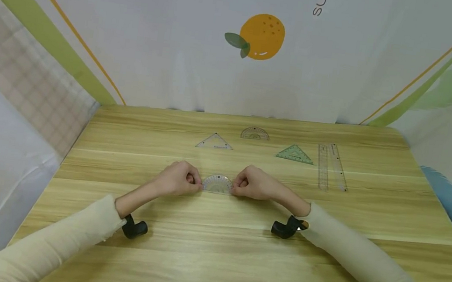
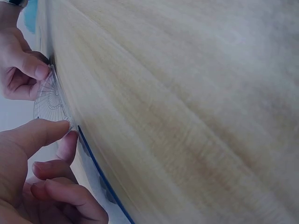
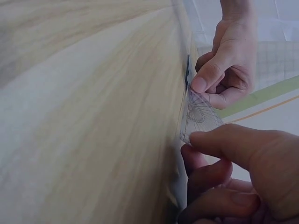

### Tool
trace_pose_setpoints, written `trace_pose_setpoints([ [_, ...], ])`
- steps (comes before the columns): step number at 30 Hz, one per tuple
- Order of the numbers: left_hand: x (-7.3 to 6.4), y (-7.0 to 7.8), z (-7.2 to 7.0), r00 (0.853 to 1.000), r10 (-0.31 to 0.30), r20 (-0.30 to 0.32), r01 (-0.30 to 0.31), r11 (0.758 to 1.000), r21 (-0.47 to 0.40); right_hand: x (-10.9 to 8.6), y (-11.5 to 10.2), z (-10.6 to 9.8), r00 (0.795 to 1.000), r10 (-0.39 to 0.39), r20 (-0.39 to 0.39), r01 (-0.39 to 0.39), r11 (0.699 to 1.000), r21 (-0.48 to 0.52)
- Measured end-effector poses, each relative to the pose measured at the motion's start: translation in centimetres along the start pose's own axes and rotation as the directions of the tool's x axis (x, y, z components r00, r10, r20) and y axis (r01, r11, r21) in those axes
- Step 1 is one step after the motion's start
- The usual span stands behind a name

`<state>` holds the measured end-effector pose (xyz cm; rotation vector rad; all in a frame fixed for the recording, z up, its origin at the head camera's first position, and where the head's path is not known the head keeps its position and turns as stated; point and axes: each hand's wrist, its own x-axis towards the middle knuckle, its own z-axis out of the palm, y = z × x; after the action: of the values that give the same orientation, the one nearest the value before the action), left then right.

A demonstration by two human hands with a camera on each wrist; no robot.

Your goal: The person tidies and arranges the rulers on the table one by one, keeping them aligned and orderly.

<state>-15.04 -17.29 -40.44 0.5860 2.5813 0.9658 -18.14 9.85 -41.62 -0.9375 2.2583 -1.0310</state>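
Note:
A clear half-round protractor (image 1: 217,184) is held between both hands over the middle of the table, its straight edge toward the person. My left hand (image 1: 181,179) pinches its left corner between thumb and forefinger, the other fingers curled. At the opposite corner my right hand (image 1: 255,183) pinches it the same way. The left wrist view shows the protractor (image 2: 50,99) with its printed radial lines, the thumb lying across one end. From the right wrist, the protractor (image 3: 198,114) shows between the two thumbs.
Farther back on the wooden table (image 1: 212,252) lie a clear set square (image 1: 214,147), a second protractor (image 1: 255,134) and a green set square (image 1: 294,154). Two clear rulers (image 1: 328,167) lie at the right. A white curtain (image 1: 157,48) hangs behind the table's far edge.

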Motion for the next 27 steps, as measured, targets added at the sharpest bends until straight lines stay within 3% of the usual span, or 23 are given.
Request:
trace_pose_setpoints([
  [12,-0.04,0.44,-0.08,1.000,-0.023,0.001,0.023,0.999,0.022,0.15,-0.21,-0.03,0.995,0.083,-0.046,-0.085,0.996,-0.039],
  [27,0.06,0.71,0.04,0.999,-0.031,-0.008,0.031,0.998,0.046,0.02,-0.26,-0.14,0.996,0.047,-0.071,-0.054,0.994,-0.096],
])
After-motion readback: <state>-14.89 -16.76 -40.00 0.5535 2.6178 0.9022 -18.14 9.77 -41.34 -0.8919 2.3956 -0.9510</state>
